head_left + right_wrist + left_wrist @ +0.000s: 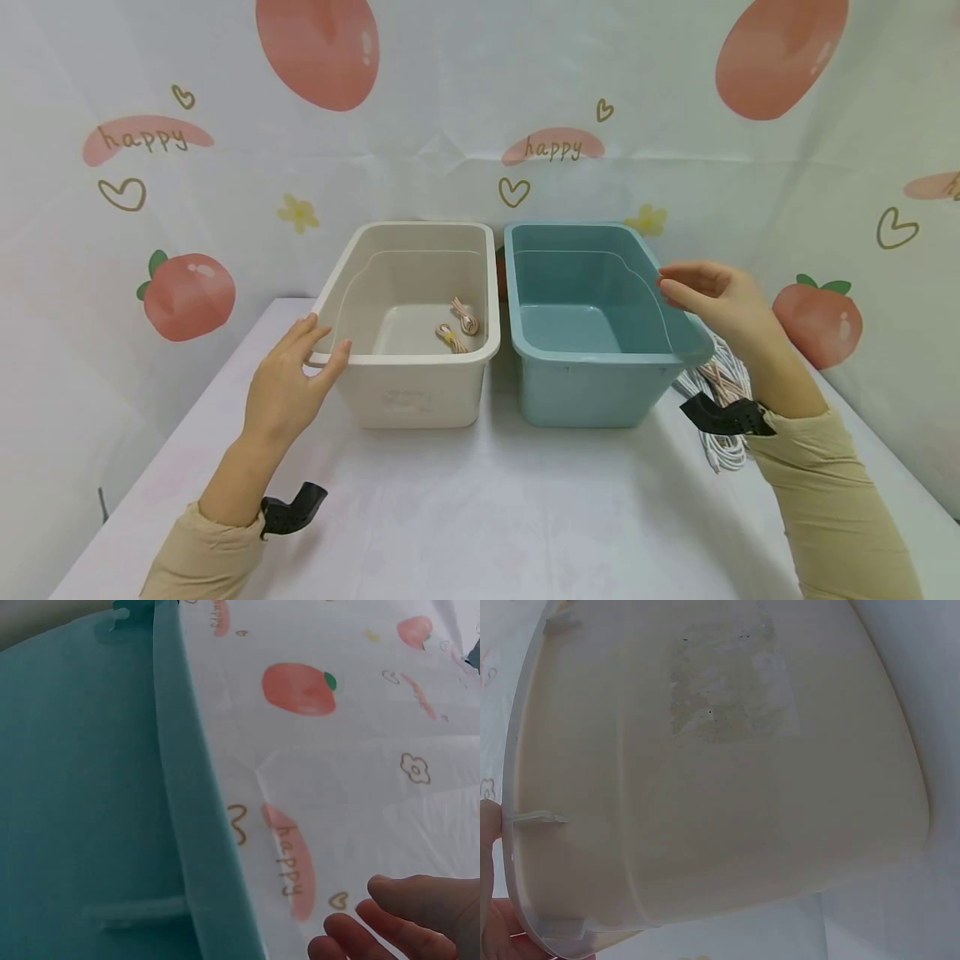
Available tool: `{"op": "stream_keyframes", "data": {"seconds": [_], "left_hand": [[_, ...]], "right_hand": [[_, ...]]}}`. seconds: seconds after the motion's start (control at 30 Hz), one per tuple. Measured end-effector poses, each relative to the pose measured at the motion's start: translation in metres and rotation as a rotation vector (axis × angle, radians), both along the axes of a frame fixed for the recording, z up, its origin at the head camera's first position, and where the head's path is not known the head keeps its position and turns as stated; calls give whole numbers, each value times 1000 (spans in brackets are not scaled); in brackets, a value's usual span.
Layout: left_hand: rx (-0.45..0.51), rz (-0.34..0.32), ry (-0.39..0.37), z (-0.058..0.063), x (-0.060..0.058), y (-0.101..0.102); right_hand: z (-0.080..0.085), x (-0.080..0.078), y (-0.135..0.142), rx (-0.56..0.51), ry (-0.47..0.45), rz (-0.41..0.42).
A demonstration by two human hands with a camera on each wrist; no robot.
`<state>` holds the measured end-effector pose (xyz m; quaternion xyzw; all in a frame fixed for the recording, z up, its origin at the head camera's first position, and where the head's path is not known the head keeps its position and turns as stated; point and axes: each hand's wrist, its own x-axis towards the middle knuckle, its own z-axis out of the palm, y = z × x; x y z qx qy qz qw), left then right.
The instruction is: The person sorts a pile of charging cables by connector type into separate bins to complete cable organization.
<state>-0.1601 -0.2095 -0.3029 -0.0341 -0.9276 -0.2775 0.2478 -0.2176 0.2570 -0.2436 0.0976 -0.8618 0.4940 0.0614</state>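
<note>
A beige plastic bin (420, 392) stands on the table with two small bundled cords, one cord bundle (465, 317) lying just behind the other cord bundle (451, 338). My left hand (288, 387) rests at its front left corner, thumb and fingers spread along the rim (511, 855). Beside it is a blue-green bin (592, 392) with nothing inside. Over that bin's right rim hovers my right hand (716, 304), fingers loosely bent and nothing between them. In the right wrist view, the fingertips (337, 930) show beyond the bin's rim.
Coiled white and pinkish cables (723, 400) lie on the table (480, 517) right of the blue-green bin, partly hidden by the right forearm. A white cloth backdrop (420, 125) printed with peaches hangs behind both bins. Black straps circle the wrists.
</note>
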Motion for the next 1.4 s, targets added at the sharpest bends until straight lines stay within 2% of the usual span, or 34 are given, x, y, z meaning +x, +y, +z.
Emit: {"op": "stream_keyframes", "data": {"seconds": [0.13, 0.33, 0.4, 0.63, 0.9, 1.17, 1.4], "left_hand": [[5, -1, -3, 0, 0, 0], [6, -2, -3, 0, 0, 0], [7, -4, -1, 0, 0, 0], [11, -7, 0, -1, 1, -1], [8, -6, 0, -1, 0, -1], [9, -7, 3, -1, 0, -1], [14, -9, -4, -1, -1, -1]], "right_hand": [[-8, 9, 16, -6, 1, -68], [-24, 14, 39, -164, 78, -109], [-30, 16, 46, -166, 88, -126], [-53, 21, 71, -99, -3, -176], [-84, 20, 89, 118, -121, -307], [-113, 16, 100, 220, -107, -331], [-128, 15, 101, 276, -77, -369]]}}
